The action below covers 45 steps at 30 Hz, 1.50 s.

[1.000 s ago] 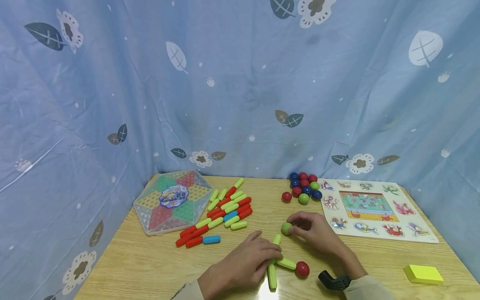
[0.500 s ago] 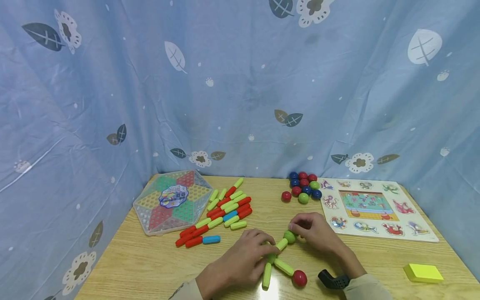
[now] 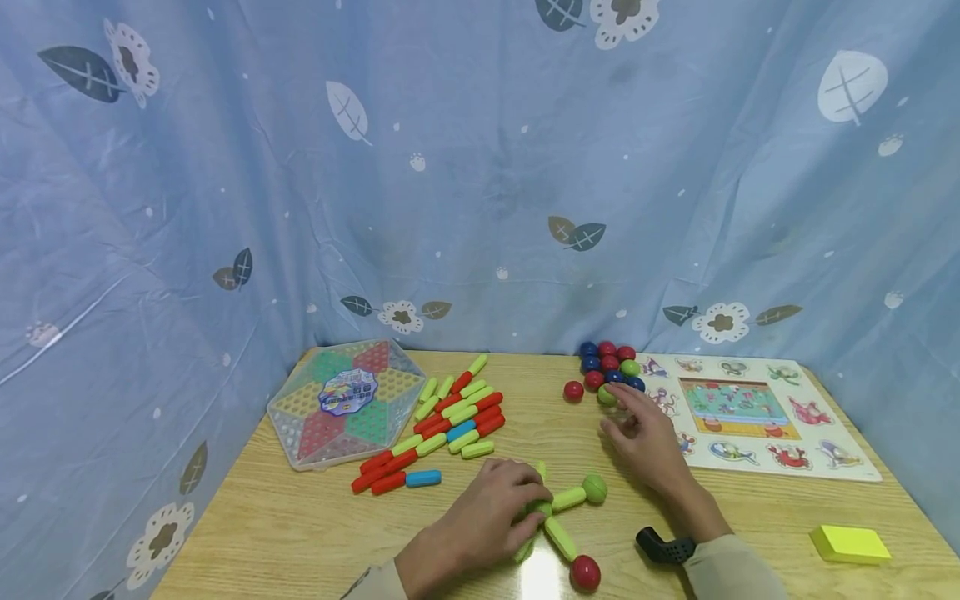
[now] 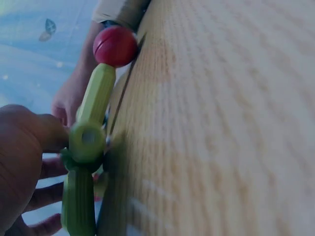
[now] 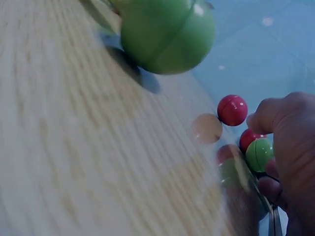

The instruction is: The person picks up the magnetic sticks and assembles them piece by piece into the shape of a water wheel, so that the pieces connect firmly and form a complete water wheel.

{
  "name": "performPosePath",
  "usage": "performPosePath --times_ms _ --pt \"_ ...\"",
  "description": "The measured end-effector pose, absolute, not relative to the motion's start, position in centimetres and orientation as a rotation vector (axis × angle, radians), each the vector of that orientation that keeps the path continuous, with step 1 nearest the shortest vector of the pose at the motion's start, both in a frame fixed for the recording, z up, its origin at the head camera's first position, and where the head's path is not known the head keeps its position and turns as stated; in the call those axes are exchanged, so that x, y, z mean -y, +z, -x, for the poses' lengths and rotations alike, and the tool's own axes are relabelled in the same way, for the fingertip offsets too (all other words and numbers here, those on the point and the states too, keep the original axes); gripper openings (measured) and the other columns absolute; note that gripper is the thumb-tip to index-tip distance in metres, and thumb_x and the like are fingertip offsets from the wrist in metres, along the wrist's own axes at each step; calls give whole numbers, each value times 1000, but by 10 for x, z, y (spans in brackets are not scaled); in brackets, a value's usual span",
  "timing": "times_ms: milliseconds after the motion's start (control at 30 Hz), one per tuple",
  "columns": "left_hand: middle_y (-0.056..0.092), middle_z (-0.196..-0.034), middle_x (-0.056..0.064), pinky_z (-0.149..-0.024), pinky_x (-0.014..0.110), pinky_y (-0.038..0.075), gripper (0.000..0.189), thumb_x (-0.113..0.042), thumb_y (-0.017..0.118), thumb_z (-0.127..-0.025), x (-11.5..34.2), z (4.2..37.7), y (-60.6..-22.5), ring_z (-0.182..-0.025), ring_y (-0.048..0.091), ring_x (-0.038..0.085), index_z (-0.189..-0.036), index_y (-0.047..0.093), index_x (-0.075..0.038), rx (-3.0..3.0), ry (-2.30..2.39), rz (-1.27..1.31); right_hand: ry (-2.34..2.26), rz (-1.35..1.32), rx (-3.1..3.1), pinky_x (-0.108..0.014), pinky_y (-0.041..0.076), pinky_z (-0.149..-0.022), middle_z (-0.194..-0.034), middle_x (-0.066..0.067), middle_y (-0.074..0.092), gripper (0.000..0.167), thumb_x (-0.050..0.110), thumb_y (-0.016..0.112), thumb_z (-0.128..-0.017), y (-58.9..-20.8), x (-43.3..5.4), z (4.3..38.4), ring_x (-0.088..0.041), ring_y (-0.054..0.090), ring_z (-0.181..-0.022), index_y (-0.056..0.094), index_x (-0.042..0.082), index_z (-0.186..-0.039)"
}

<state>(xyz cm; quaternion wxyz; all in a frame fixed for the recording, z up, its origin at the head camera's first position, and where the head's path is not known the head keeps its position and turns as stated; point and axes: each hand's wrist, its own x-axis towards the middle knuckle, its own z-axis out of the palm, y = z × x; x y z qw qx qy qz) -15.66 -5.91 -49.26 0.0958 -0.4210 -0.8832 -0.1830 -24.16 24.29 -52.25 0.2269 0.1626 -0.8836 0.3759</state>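
Note:
A toy of green sticks [image 3: 567, 499] joined at a hub lies on the wooden table [image 3: 300, 525]. One stick ends in a green ball [image 3: 595, 488], another in a red ball [image 3: 585, 573]. My left hand [image 3: 525, 508] grips the hub, fingers curled over it. In the left wrist view the red ball [image 4: 114, 45] caps a green stick [image 4: 96, 96] next to my fingers [image 4: 29, 142]. My right hand [image 3: 618, 412] is apart from the toy, with relaxed fingers reaching a loose green ball [image 3: 606, 396] at the edge of the ball cluster [image 3: 609, 367]. In the right wrist view that green ball [image 5: 258, 154] sits by my thumb [image 5: 275, 115].
A pile of red, green and blue sticks [image 3: 442, 425] lies at mid-left beside a hexagonal checkers board [image 3: 345, 400]. An animal puzzle board [image 3: 742, 417] fills the right side, with a yellow block [image 3: 849, 543] near the front right corner. A lone red ball [image 3: 573, 390] sits apart. Blue curtain behind.
My right hand let go of the green ball, which is now on the stick's end, and moved back toward the ball cluster. The left hand turned the toy slightly while holding its hub.

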Motion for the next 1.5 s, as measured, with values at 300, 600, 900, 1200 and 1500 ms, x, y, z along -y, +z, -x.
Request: performPosePath --times_ms 300,600,900,1200,1500 --pt "69 -136 -3 -108 48 49 27 -24 69 -102 58 155 -493 -127 57 21 -127 80 -26 2658 -441 1150 916 -322 2504 -37 43 -74 -114 -16 59 30 8 84 -93 -518 -240 243 -20 50 -85 77 5 -122" --pt "65 -148 0 -106 50 41 40 -33 49 -116 56 152 -491 -128 47 24 -151 66 -39 2884 -343 1123 1047 -541 2582 -27 52 -69 -95 6 71 25 16 84 -96 -516 -233 238 -3 59 -77 77 13 -120" --pt "67 -146 -2 -102 47 40 40 -31 51 -115 55 151 -495 -126 47 22 -151 66 -37 2859 -324 1139 1351 -799 2672 -24 58 -76 -98 9 77 17 19 82 -99 -509 -219 229 -2 68 -85 81 19 -116" --pt "66 -145 -5 -100 44 39 40 -27 57 -111 57 151 -490 -122 47 19 -148 69 -35 2839 -350 1159 1545 -913 2716 -24 60 -82 -106 1 79 19 13 82 -97 -504 -221 226 -6 71 -91 81 15 -116" --pt "62 -152 1 -106 52 46 43 -23 68 -105 60 147 -477 -131 59 27 -147 69 -32 2901 -289 1038 1680 -997 2713 -25 61 -86 -110 -7 81 15 14 78 -102 -497 -241 224 -9 75 -96 81 11 -116"
